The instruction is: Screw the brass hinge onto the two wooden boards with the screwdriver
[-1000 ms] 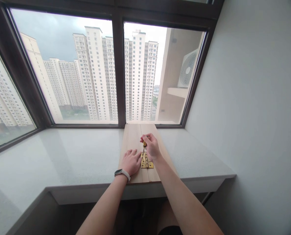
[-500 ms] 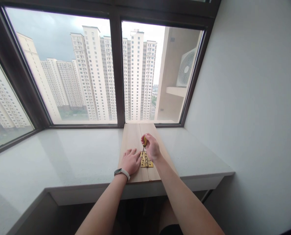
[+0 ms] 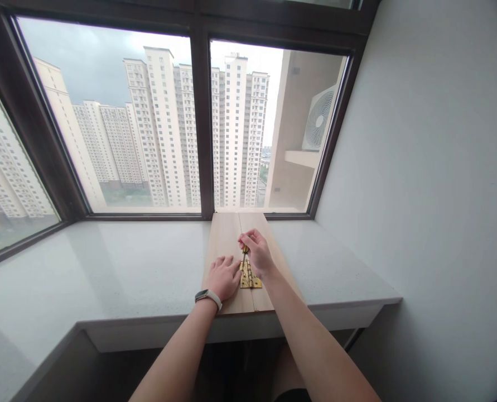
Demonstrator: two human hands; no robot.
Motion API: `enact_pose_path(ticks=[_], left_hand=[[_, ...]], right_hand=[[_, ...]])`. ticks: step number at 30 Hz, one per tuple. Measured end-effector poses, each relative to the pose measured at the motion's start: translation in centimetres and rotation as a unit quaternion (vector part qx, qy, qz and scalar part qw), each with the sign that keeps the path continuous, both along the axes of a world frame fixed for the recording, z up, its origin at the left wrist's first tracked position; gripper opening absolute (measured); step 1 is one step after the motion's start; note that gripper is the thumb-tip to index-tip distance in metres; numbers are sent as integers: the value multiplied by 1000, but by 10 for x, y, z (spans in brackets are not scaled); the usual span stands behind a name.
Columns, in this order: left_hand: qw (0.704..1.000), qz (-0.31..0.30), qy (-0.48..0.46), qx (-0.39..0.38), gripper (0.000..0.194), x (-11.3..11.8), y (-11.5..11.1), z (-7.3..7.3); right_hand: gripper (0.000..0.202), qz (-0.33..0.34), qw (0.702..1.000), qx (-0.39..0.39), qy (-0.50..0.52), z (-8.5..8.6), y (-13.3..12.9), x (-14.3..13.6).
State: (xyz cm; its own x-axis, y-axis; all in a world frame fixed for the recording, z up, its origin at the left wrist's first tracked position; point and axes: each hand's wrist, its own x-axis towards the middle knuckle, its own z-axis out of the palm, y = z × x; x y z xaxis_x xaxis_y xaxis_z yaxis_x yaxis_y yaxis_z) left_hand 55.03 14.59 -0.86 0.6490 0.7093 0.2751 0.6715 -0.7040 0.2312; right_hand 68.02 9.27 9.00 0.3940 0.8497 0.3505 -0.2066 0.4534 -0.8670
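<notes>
A brass-coloured hinge (image 3: 247,274) lies across the seam between two pale wooden boards (image 3: 227,230). My right hand (image 3: 258,254) is closed around the yellow and black handle of a screwdriver (image 3: 245,250), whose shaft points down at the upper left part of the hinge. Whether its tip sits in a screw is too small to tell. My left hand (image 3: 224,277) lies flat on the left board with fingers spread, its fingertips beside the hinge's left edge.
The boards rest on a white windowsill counter (image 3: 148,268) that ends at a front edge towards me. Dark-framed windows (image 3: 205,123) rise behind it. A plain wall (image 3: 432,167) stands on the right.
My right hand has turned on the screwdriver, and less of its handle shows now. The left hand stays in place. The whole view has shifted slightly.
</notes>
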Motion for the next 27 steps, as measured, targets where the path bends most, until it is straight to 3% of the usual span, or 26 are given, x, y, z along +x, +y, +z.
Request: enact_pose_path(ticks=[9, 27], left_hand=[[1000, -7, -6, 1, 49, -1, 2, -1], [1000, -10, -10, 8, 46, -1, 1, 1]], right_hand=[[23, 32, 999, 26, 14, 4, -2, 2], [29, -3, 1000, -6, 10, -1, 0, -2]])
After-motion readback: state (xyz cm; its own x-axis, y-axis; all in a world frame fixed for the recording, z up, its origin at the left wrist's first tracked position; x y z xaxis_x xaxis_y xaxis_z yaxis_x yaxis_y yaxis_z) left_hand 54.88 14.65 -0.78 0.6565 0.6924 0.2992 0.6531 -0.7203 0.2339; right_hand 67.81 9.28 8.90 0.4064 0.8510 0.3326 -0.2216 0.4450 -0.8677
